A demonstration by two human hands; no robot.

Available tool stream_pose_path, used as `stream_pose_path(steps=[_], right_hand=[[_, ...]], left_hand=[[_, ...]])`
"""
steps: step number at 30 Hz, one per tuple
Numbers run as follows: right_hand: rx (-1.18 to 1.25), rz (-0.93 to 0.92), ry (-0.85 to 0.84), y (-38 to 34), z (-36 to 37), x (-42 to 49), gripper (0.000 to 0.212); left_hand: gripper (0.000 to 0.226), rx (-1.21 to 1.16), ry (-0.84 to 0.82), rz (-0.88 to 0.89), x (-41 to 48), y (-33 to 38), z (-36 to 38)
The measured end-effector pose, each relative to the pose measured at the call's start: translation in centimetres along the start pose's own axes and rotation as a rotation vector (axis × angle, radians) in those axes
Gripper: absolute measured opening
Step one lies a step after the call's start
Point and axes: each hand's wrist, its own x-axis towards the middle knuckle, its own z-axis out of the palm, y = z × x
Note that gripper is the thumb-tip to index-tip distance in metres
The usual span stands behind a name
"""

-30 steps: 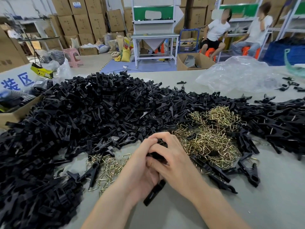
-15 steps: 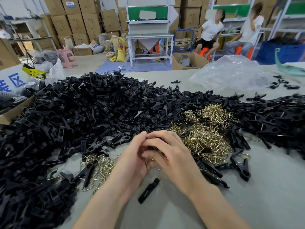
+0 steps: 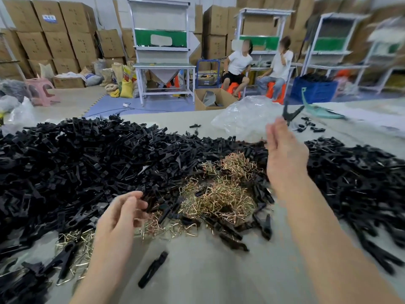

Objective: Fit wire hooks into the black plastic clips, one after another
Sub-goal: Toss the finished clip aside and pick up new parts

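Note:
A huge heap of black plastic clips [image 3: 76,167] covers the left of the table, and a second heap [image 3: 355,183] lies at the right. Between them sits a mound of brass wire hooks [image 3: 221,194]. My right hand [image 3: 285,156] is stretched forward above the hooks, fingers straight and empty. Just past its fingertips a black clip [image 3: 291,114] is in mid-air, apart from the hand. My left hand [image 3: 122,213] hovers at the near edge of the left heap, fingers loosely curled and holding nothing. A single clip piece [image 3: 153,268] lies on the bare table near me.
A smaller scatter of hooks [image 3: 76,244] lies beside my left wrist. A crumpled clear plastic bag [image 3: 245,119] sits at the far side, with several loose clips [image 3: 309,128] to its right. Two people sit behind the table among shelves and stacked cartons.
My hands were pressed together on a clip; now they have parted. The right hand has swung forward and let the clip go into the air. The left hand has drawn back empty.

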Motion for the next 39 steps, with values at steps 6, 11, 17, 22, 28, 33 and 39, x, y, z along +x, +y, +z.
stream_pose_path(steps=[6,11,17,22,28,33,39], right_hand=[[-0.132,0.235,-0.173,1.7,-1.8,-2.5,0.014],[-0.463,0.223,-0.418,8.6,-2.0,-8.9,0.03],[-0.909,-0.031,-0.725,12.9,-3.1,-11.5,0.031],[-0.927,-0.016,-0.697,13.4,-3.4,-10.8,0.031],[-0.929,-0.049,-0.717,13.6,-3.4,-10.7,0.034],[-0.939,-0.06,-0.723,13.5,-3.4,-10.6,0.035],[-0.912,-0.022,-0.72,13.4,-3.4,-10.4,0.032]], left_hand=[[0.048,1.013,0.281,0.129,1.5,-1.9,-3.0],[0.05,1.12,0.337,-0.007,1.9,-2.5,-4.3],[0.026,1.226,0.269,0.104,2.0,-2.3,-4.4],[0.025,1.113,0.257,0.129,2.7,-2.3,-4.3],[0.023,0.951,0.281,0.271,2.6,-1.7,-3.8],[0.018,0.757,0.311,0.211,2.6,-1.2,-3.6],[0.014,0.33,0.174,0.192,2.2,-0.5,-2.3]])
